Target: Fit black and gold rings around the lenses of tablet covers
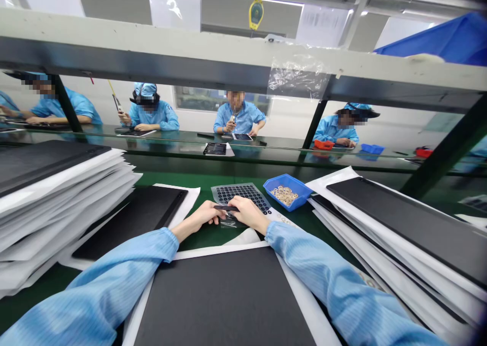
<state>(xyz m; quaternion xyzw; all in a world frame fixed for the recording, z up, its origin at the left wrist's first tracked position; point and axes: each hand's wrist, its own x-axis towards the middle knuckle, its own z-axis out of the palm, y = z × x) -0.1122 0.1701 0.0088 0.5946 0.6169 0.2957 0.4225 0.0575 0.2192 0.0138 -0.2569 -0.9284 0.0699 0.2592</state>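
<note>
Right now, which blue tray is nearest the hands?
The blue plastic tray holding small round tan parts, just beyond the right hand. The other blue tray sits much farther off, beside a co-worker.

On my feed from the head camera, the left hand (200, 216) and right hand (249, 214) meet over a slim black strip (226, 208), resting against a grey sheet of round black pads (239, 195) on a green bench mat (178, 179). A blue plastic tray (287, 191) of small beige rings sits just beyond. Left stack of white-sheeted black slabs (45, 199) and right stack (403, 229) flank the arms, while a co-worker (238, 115) in a blue smock sits across the bench.
</note>
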